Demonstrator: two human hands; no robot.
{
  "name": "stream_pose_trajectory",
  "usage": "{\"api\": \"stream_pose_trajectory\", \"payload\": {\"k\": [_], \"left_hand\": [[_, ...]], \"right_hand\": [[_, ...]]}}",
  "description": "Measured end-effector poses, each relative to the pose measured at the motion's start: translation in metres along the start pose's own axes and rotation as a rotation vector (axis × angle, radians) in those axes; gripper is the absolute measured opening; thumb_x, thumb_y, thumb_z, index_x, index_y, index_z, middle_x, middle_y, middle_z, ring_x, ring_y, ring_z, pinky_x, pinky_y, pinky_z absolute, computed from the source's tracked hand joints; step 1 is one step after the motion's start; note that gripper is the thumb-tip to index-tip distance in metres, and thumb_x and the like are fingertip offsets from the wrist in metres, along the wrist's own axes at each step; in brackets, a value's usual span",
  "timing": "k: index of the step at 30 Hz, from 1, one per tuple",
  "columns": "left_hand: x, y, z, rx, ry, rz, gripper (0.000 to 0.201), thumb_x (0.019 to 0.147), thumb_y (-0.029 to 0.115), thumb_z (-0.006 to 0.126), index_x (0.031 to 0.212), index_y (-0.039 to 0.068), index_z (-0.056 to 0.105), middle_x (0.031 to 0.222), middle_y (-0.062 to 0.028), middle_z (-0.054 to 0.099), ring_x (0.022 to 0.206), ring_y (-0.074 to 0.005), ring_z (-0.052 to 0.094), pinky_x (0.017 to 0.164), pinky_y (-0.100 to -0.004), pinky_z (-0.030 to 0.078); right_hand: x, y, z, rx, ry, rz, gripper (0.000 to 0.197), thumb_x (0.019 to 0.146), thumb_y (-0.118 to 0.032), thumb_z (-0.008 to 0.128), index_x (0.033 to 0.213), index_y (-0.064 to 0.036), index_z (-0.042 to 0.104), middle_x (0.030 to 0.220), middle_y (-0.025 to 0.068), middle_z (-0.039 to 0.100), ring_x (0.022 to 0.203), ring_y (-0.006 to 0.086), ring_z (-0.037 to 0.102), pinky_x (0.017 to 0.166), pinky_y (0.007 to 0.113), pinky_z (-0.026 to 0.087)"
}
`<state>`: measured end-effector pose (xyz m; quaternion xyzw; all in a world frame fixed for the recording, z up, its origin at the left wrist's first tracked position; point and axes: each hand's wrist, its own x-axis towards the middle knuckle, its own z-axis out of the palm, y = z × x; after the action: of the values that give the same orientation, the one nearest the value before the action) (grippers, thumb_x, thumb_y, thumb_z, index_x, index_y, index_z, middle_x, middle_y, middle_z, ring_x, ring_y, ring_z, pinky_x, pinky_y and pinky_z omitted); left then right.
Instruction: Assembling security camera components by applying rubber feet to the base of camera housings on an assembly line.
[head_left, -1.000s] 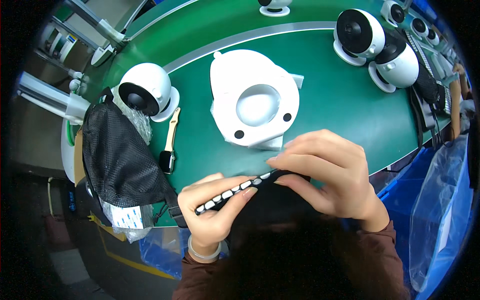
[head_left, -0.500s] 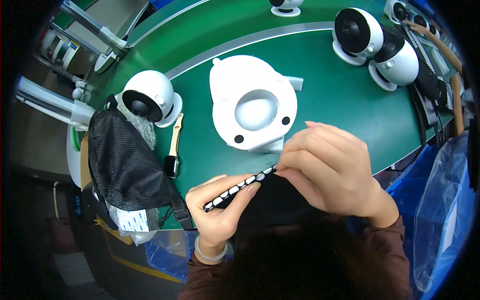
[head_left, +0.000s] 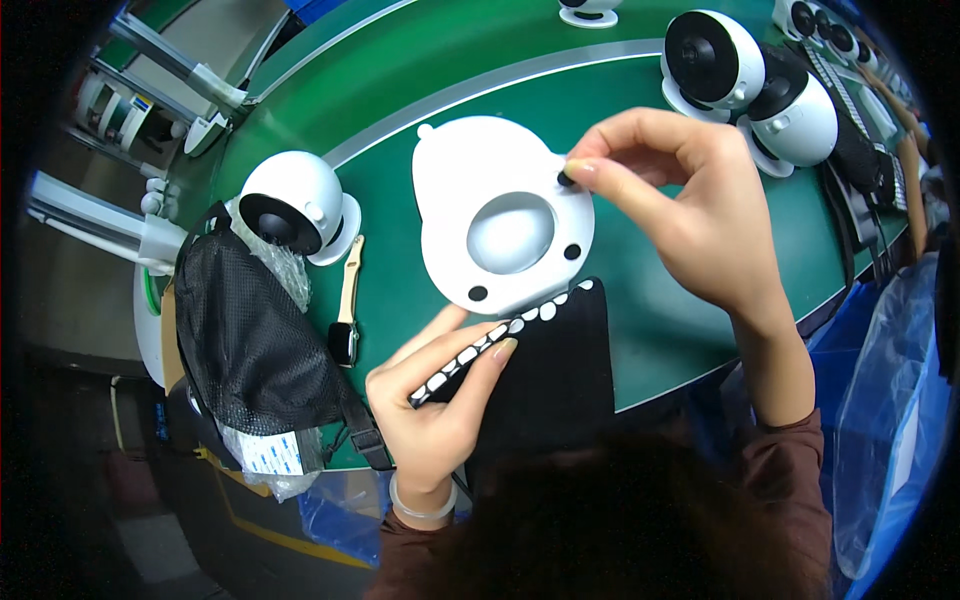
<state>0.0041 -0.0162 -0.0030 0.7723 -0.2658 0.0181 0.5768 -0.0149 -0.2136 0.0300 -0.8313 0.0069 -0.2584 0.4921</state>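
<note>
Left hand [head_left: 428, 415] pinches black sheet [head_left: 555, 370]; right hand [head_left: 705, 215], forearm extended, fingers bent leftward, pinches black dot [head_left: 564, 180] at white shell [head_left: 490, 160].

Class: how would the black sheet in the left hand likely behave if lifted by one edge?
The black sheet is probably floppy: it appears bent along its row of white dots. It looks light for its size, since the left hand alone pinches it near one edge. Being broad and apparently thin, it may sag.
</note>
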Motion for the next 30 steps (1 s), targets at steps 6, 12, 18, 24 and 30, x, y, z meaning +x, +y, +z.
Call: {"api": "stream_pose_trajectory", "payload": {"k": [6, 12, 18, 24, 30], "left_hand": [[-0.0017, -0.0018, -0.0009, 0.027, 0.016, 0.016, 0.021, 0.061, -0.01, 0.064, 0.082, -0.007, 0.062, 0.087, -0.0195, 0.061, 0.076, -0.0154, 0.06, 0.068, -0.0231, 0.046], [0.0002, -0.0052, 0.0003, -0.004, 0.004, 0.056, 0.022, 0.061, -0.01, 0.064, 0.082, -0.006, 0.062, 0.086, -0.0186, 0.062, 0.075, -0.0152, 0.06, 0.067, -0.023, 0.046], [-0.0011, -0.0029, -0.0008, 0.008, -0.002, 0.049, 0.023, 0.061, -0.011, 0.064, 0.083, -0.006, 0.062, 0.086, -0.0182, 0.062, 0.075, -0.0154, 0.06, 0.068, -0.0227, 0.046], [-0.0023, -0.0014, 0.0001, -0.034, 0.024, 0.021, 0.022, 0.061, -0.012, 0.063, 0.083, -0.006, 0.062, 0.085, -0.0175, 0.062, 0.076, -0.0153, 0.06, 0.069, -0.0227, 0.045], [-0.0027, -0.0041, -0.0012, -0.075, 0.019, 0.019, 0.022, 0.061, -0.012, 0.063, 0.083, -0.006, 0.062, 0.085, -0.0164, 0.062, 0.076, -0.015, 0.059, 0.069, -0.0224, 0.045]], "right_hand": [[-0.0005, -0.0001, 0.0051, -0.051, 0.013, -0.026, 0.011, 0.073, -0.01, 0.06, 0.076, 0.0004, 0.061, 0.071, 0.0047, 0.061, 0.065, 0.01, 0.057, 0.058, 0.02, 0.043], [-0.0004, 0.0009, 0.0074, -0.102, 0.017, -0.039, 0.01, 0.072, -0.01, 0.061, 0.075, -0.0004, 0.061, 0.07, 0.0036, 0.061, 0.064, 0.0096, 0.056, 0.056, 0.019, 0.041], [-0.0029, -0.0001, 0.0102, -0.112, 0.045, -0.078, 0.01, 0.072, -0.01, 0.061, 0.075, -0.0007, 0.061, 0.071, 0.0036, 0.061, 0.065, 0.0095, 0.057, 0.055, 0.019, 0.041], [-0.0018, 0.0026, 0.0093, -0.072, 0.037, -0.082, 0.012, 0.073, -0.01, 0.061, 0.076, 0.001, 0.06, 0.072, 0.0039, 0.06, 0.066, 0.0082, 0.055, 0.05, 0.016, 0.04], [-0.0034, 0.0019, 0.0094, -0.057, 0.018, -0.059, 0.012, 0.073, -0.01, 0.061, 0.076, 0.0011, 0.06, 0.072, 0.0037, 0.059, 0.066, 0.0071, 0.054, 0.049, 0.015, 0.04]]}}
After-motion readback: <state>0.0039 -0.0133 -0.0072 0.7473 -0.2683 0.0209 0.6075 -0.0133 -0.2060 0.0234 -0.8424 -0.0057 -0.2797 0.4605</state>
